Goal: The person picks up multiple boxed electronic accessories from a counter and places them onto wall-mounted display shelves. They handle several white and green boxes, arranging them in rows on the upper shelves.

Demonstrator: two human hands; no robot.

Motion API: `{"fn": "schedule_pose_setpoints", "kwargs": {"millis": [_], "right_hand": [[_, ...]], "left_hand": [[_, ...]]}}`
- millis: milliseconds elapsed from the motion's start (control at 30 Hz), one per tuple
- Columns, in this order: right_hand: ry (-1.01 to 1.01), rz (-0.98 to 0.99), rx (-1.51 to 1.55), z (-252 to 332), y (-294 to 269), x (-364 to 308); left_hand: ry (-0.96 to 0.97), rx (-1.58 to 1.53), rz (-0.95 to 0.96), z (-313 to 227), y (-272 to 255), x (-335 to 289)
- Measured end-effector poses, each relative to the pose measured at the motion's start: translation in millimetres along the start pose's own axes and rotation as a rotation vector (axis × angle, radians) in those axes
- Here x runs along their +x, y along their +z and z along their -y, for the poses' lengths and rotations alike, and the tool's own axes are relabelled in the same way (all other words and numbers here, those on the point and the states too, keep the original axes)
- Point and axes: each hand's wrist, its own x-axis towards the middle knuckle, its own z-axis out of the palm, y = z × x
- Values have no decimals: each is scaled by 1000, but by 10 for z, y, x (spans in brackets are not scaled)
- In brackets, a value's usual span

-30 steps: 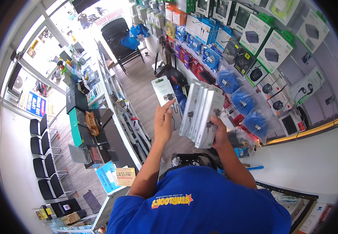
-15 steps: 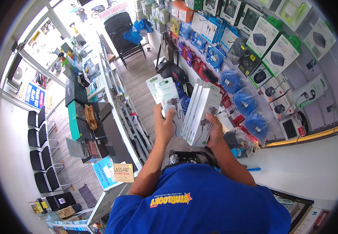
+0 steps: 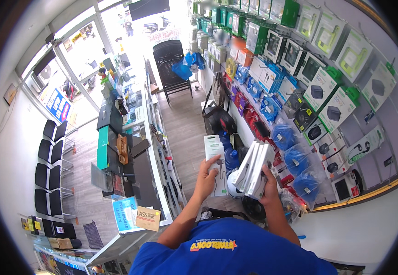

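The left hand (image 3: 205,178) holds at least two slim white packs (image 3: 220,178), one partly behind the other, with the index finger and thumb over the front face and a narrow gap between them; its other fingers cannot be made out. The front pack bears small green print near its top and a picture of a dark plug with a cable; the print is too small to read. The right hand (image 3: 269,187) is closed around a tilted stack of white boxes (image 3: 254,172), at least three, its thumb on the near side; their exact number and labels are unclear. The two groups are apart, both in the air above the floor, with a blue bottle (image 3: 231,158) behind, between them.

To the right, three round blue bundles (image 3: 296,160) in clear bags hang in a row on the wall. Above them hang two white boxes with charger pictures (image 3: 335,111), each with large green lettering and a green top.

To the left, a long surface (image 3: 149,188) carries one blue card (image 3: 124,214) with white writing and one tan card (image 3: 148,218) with dark and red print. Four black chairs (image 3: 42,175) line the far-left wall. One black folding chair (image 3: 167,59) stands ahead.
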Motion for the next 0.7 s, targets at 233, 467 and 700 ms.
{"fn": "schedule_pose_setpoints", "kwargs": {"millis": [233,467,700], "right_hand": [[67,59,-242,-54,258,121],[5,27,-185,-40,320,118],[33,74,142,60,151,162]], "left_hand": [[140,78,63,-148,229,34],[51,-19,23,-214,203,115],[-62,-72,-130,-310,-55,285]]}}
